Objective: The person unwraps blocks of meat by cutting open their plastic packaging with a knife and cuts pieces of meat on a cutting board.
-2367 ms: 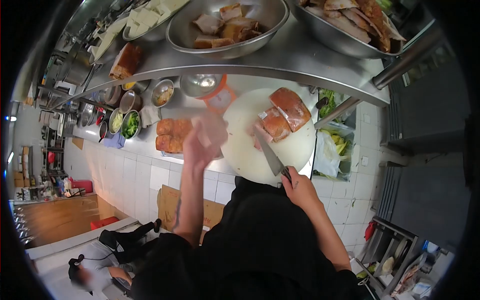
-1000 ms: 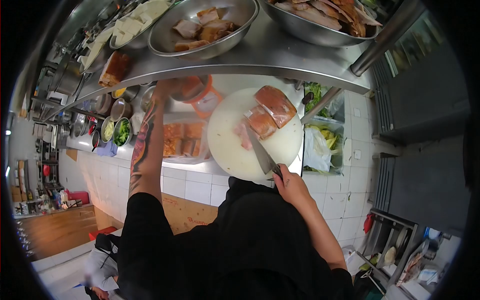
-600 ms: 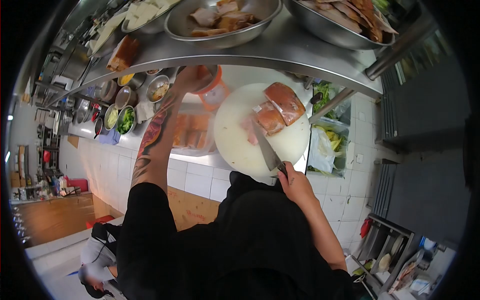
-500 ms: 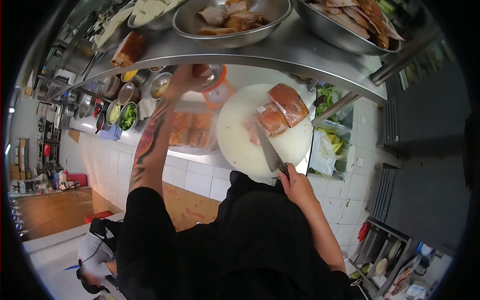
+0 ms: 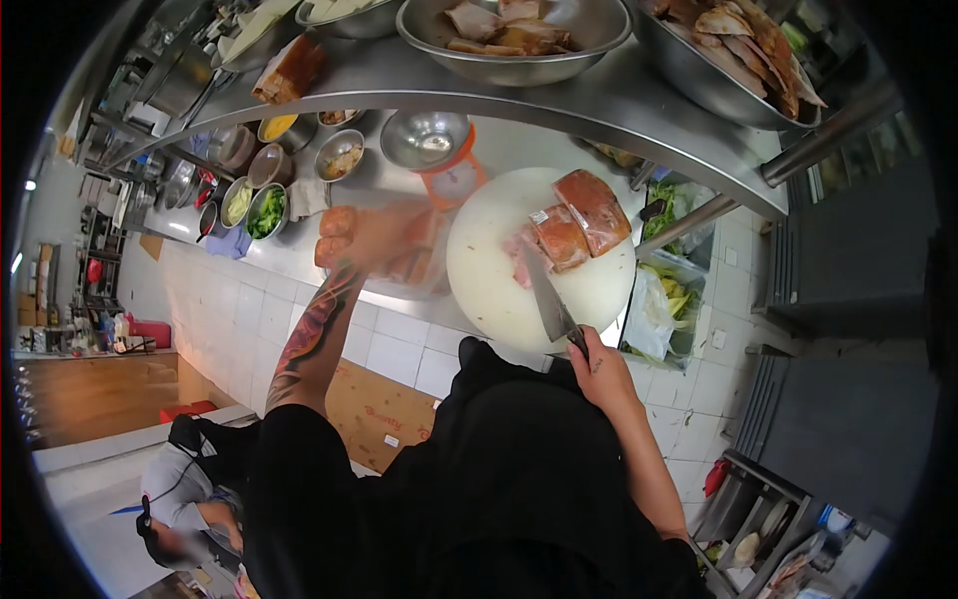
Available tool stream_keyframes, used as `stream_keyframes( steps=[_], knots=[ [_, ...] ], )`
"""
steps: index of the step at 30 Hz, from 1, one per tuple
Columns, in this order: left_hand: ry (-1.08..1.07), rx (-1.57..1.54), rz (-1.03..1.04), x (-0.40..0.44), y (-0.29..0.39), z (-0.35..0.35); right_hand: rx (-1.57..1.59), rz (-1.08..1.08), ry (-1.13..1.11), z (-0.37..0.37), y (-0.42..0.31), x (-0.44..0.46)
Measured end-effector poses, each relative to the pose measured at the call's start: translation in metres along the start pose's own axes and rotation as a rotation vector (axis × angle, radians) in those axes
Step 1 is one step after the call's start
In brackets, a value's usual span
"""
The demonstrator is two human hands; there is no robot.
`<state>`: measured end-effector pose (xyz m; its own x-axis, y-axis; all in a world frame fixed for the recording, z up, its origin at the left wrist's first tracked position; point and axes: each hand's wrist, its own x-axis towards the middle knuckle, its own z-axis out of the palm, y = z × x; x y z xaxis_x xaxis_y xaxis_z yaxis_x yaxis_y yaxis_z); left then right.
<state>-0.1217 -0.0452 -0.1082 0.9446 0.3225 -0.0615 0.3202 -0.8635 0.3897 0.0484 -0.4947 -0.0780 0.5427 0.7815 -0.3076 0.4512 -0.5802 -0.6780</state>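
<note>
My right hand [image 5: 601,371] is closed round the handle of a knife [image 5: 550,302], whose blade lies over the round white cutting board [image 5: 489,307]. The blade's tip is at small pale meat pieces [image 5: 521,262], beside two browned slabs of meat [image 5: 594,212]. My left hand [image 5: 391,236], smeared by motion, is over a clear tray of browned meat blocks [image 5: 336,237]; its fingers cannot be made out. Behind it a steel bowl [image 5: 426,138] sits on an orange scale [image 5: 455,184], with nothing visible in it.
A steel shelf [image 5: 419,88] overhangs the counter, bearing bowls of meat [image 5: 514,38]. Small bowls, one with chopped greens [image 5: 266,213], stand at left. Bins of vegetables [image 5: 671,301] are right of the board. Another person [image 5: 185,489] is at lower left.
My left hand has come from the scale's bowl back over the meat tray. That bowl now shows empty. My right hand keeps the knife at the board. The view has shifted slightly.
</note>
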Motion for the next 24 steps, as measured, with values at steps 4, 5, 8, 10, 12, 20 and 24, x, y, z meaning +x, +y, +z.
stream_keyframes(
  steps=[4,5,8,10,12,20,24],
  knots=[
    [-0.007,-0.004,0.041,-0.003,0.016,-0.004,0.239,-0.062,0.085,-0.004,0.007,-0.012],
    [0.009,0.022,0.015,-0.003,0.035,-0.013,0.235,-0.054,0.093,-0.007,0.016,-0.018],
    [0.086,-0.073,0.096,0.005,0.066,0.026,0.605,0.223,-0.099,-0.031,0.040,-0.041],
    [0.175,-0.301,0.209,0.014,0.106,0.055,0.654,0.277,-0.158,-0.040,0.064,-0.052],
    [0.202,-0.413,0.222,0.027,0.155,0.080,0.710,0.345,-0.239,-0.046,0.075,-0.059],
    [0.306,-0.430,0.120,0.019,0.185,0.129,0.802,0.350,-0.270,-0.026,0.088,-0.052],
    [0.365,-0.744,0.063,0.005,0.180,0.135,0.813,0.340,-0.283,-0.013,0.068,-0.029]
  ],
)
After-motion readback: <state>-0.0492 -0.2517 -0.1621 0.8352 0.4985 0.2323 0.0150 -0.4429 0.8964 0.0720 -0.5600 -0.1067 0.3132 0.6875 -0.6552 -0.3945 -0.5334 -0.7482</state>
